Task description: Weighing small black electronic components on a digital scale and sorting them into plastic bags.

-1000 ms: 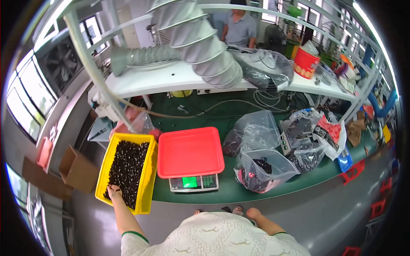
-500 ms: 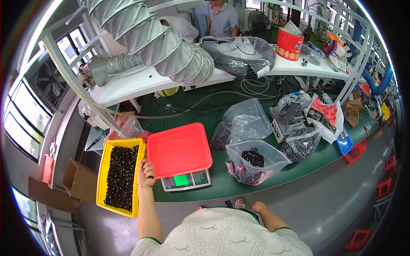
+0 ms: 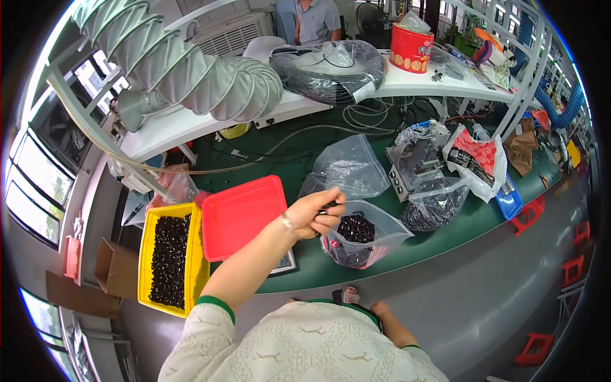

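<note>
My left hand (image 3: 320, 214) is closed around a few small black parts (image 3: 327, 207) and hangs above the near left rim of an open clear plastic bag (image 3: 389, 237). Inside that bag lie more small black parts (image 3: 356, 229). My left forearm crosses over a red tray (image 3: 238, 223), which rests on a weighing scale (image 3: 284, 263) mostly covered by the tray and arm. Left of the tray stands a yellow bin (image 3: 198, 280) with many black parts in it. Low at my side is my right arm, its end (image 3: 380, 309) near my body; the fingers cannot be made out.
Behind the open bag lies another clear bag (image 3: 350, 165). Farther right are a metal device (image 3: 417, 156), a tied bag of black parts (image 3: 436, 204) and a blue tray (image 3: 509, 198). A white shelf (image 3: 191, 130) carries a cable coil and a red tub (image 3: 411, 48).
My left hand has moved right, from between the yellow bin and the red tray to the open plastic bag, carrying black parts. The view has shifted a little.
</note>
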Motion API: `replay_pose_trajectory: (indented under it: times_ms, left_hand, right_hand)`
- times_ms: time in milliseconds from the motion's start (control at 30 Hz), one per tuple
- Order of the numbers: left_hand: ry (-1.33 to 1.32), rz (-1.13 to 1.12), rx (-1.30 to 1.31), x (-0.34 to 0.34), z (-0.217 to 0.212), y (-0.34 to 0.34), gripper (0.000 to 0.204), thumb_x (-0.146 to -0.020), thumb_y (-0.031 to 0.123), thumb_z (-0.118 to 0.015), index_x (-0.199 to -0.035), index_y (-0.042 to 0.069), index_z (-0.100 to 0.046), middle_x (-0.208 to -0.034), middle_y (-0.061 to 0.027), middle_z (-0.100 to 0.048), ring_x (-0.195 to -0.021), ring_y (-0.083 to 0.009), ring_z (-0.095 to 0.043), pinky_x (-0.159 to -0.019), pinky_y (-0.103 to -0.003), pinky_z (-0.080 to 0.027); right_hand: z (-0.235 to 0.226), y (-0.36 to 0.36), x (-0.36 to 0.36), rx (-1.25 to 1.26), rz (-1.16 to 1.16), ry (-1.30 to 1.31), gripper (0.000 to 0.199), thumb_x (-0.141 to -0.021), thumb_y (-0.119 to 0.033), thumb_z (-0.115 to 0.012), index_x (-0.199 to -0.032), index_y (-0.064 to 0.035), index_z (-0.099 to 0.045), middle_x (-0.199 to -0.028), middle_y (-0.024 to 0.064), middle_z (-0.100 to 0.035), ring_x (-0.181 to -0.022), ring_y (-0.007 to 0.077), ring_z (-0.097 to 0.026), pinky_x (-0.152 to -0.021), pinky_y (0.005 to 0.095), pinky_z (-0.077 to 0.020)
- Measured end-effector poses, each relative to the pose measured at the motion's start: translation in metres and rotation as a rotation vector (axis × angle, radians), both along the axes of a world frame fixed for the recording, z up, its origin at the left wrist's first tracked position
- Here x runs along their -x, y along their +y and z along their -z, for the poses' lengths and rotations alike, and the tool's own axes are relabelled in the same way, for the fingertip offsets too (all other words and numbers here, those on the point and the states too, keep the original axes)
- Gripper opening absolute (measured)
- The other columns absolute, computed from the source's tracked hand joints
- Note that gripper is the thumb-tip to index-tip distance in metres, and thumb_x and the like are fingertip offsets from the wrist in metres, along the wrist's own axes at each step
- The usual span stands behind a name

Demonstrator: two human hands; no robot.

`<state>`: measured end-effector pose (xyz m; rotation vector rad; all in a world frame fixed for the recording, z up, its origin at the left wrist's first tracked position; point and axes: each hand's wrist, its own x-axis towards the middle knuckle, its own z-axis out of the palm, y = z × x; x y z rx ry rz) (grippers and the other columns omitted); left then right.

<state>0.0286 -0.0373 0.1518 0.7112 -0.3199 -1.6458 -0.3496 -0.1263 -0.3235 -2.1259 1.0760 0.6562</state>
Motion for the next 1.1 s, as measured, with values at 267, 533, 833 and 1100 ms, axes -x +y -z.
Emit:
replay_pose_trajectory:
  times_ms: [267,533,833,1100]
  left_hand:
    - [-0.928,0.457,-0.198,0.03,0.023,-0.075,0.031,-0.094,0.036,-0.052,-0.089,0.007,-0.059,-0.068,0.0038,-0.046,-0.05,-0.0031,-0.037,-0.041,-0.02,-0.025]
    - [-1.55,0.577,-0.212,0.025,0.086,-0.087,0.035,-0.088,0.037,-0.057,-0.086,0.004,-0.066,-0.07,-0.0069,-0.063,-0.06,-0.0181,-0.058,-0.059,-0.032,-0.047]
    - [-1.613,0.577,-0.235,0.01,0.124,-0.082,0.037,-0.086,0.04,-0.056,-0.088,0.006,-0.069,-0.085,-0.0136,-0.067,-0.079,-0.0267,-0.063,-0.073,-0.038,-0.048]
    - [-1.344,0.517,-0.293,0.016,0.096,-0.083,0.035,-0.088,0.037,-0.057,-0.087,0.003,-0.064,-0.068,-0.0051,-0.057,-0.055,-0.0154,-0.053,-0.05,-0.03,-0.043]
  right_hand:
    - [0.019,-0.009,0.03,0.032,0.111,0.073,0.031,-0.078,-0.025,-0.053,-0.096,-0.0061,-0.069,-0.104,0.0199,-0.065,-0.097,0.0387,-0.061,-0.086,0.042,-0.0485]
    - [0.02,-0.006,0.032,-0.04,0.095,0.079,0.034,-0.082,-0.023,-0.047,-0.102,-0.002,-0.066,-0.106,0.0241,-0.063,-0.103,0.0393,-0.059,-0.09,0.0438,-0.0474]
    - [0.01,-0.011,0.009,0.055,0.142,0.011,0.026,-0.078,-0.021,-0.049,-0.083,-0.0054,-0.07,-0.09,0.0179,-0.068,-0.09,0.0351,-0.065,-0.081,0.0407,-0.0506]
    - [0.022,-0.022,0.005,-0.035,0.151,0.015,0.027,-0.079,-0.024,-0.051,-0.083,-0.005,-0.07,-0.089,0.0196,-0.066,-0.09,0.0354,-0.064,-0.081,0.0424,-0.0504]
